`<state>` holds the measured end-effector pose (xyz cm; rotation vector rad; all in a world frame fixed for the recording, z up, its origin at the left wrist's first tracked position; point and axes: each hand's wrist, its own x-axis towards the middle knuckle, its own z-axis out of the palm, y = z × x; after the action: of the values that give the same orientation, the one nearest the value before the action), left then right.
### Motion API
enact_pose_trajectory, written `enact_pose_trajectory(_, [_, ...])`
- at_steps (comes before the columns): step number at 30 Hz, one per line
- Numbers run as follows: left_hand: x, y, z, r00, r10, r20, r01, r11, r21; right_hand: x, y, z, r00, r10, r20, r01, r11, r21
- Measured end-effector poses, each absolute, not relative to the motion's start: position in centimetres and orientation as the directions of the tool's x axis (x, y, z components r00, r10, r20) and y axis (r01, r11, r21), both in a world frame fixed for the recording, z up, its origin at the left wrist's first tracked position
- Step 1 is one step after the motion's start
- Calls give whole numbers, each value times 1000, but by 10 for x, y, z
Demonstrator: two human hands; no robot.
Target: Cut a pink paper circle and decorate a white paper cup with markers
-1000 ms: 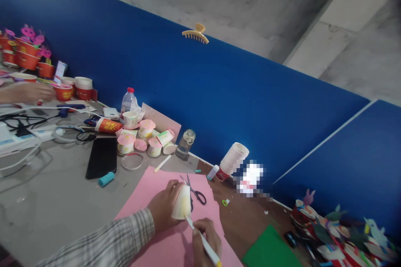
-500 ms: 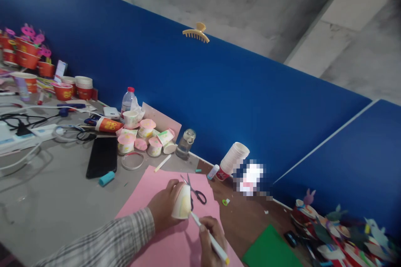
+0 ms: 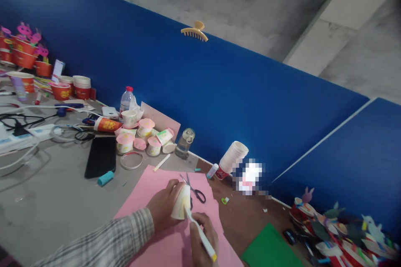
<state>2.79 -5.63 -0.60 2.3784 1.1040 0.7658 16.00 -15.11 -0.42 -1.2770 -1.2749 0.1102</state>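
My left hand [image 3: 163, 206] is wrapped round a small paper cup [image 3: 183, 202] that rests upside down on a pink sheet of paper [image 3: 147, 192]. My right hand [image 3: 200, 240] grips a white marker with a yellow end [image 3: 202, 235], its tip touching the cup's side near the rim. Black-handled scissors [image 3: 196, 190] lie on the pink sheet just behind the cup.
A black phone [image 3: 100, 156], a teal cap [image 3: 105, 178], a tape ring [image 3: 132, 160], decorated cups [image 3: 142, 135], a water bottle [image 3: 126, 100], a glass jar [image 3: 184, 142] and a cup stack [image 3: 232, 158] line the blue partition [image 3: 219, 91]. Cables lie left. Green paper [image 3: 269, 246] and paper crafts [image 3: 338, 233] lie right.
My right hand has swung the marker back left along the cup's rim after drifting right. A person's hand at far left has withdrawn out of view.
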Motion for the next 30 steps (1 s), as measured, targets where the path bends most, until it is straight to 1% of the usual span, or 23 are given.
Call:
enact_pose_trajectory(4, [28, -55, -9, 550, 761, 345, 522, -635, 569, 158, -151, -3, 396, 674, 623, 568, 353, -743])
enact_pose_trajectory(8, [27, -54, -10, 557, 764, 326, 504, -623, 598, 155, -151, 2, 420, 638, 645, 587, 351, -729])
enact_pose_trajectory(16, [26, -58, 4, 534, 799, 276, 505, -563, 654, 163, -152, 9, 388, 610, 691, 627, 374, -683])
enact_pose_trajectory(20, [25, -58, 7, 529, 814, 238, 519, -533, 669, 166, -152, 8, 423, 619, 661, 623, 331, -708])
enact_pose_trajectory(25, [25, -56, 3, 516, 826, 226, 533, -516, 670, 165, -153, 9, 465, 649, 603, 605, 265, -751])
enact_pose_trajectory(30, [25, -56, 3, 526, 820, 226, 514, -519, 683, 164, -155, 17, 492, 618, 614, 579, 295, -760])
